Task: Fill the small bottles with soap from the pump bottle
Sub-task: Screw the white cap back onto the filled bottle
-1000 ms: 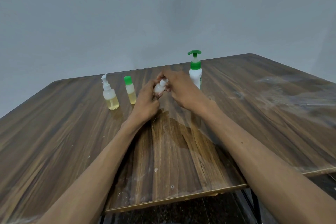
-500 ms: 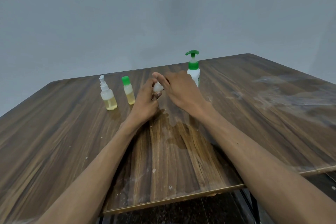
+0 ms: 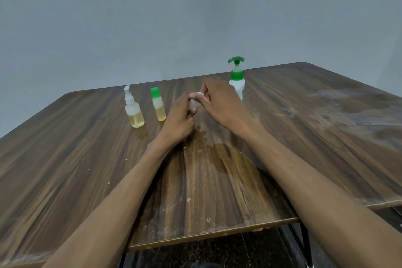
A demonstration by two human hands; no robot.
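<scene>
A small white bottle (image 3: 195, 102) is held between both hands near the table's middle. My left hand (image 3: 179, 118) grips its body from below. My right hand (image 3: 221, 102) pinches its top with fingers and thumb; most of the bottle is hidden. Just behind my right hand stands the white pump bottle (image 3: 237, 81) with a green pump head. To the left stand a small clear bottle with a white pump (image 3: 133, 111) and a small green-capped bottle (image 3: 158, 105), both holding yellow liquid.
The wooden table (image 3: 87, 159) has a dark wet patch in front of my hands and whitish smears at the right. Its near edge runs across the bottom of the view, with a metal leg at lower right. A plain grey wall lies behind.
Both hands stay on the small white bottle; my right hand's fingers have shifted around its top, and the bottle sits a little lower between the hands.
</scene>
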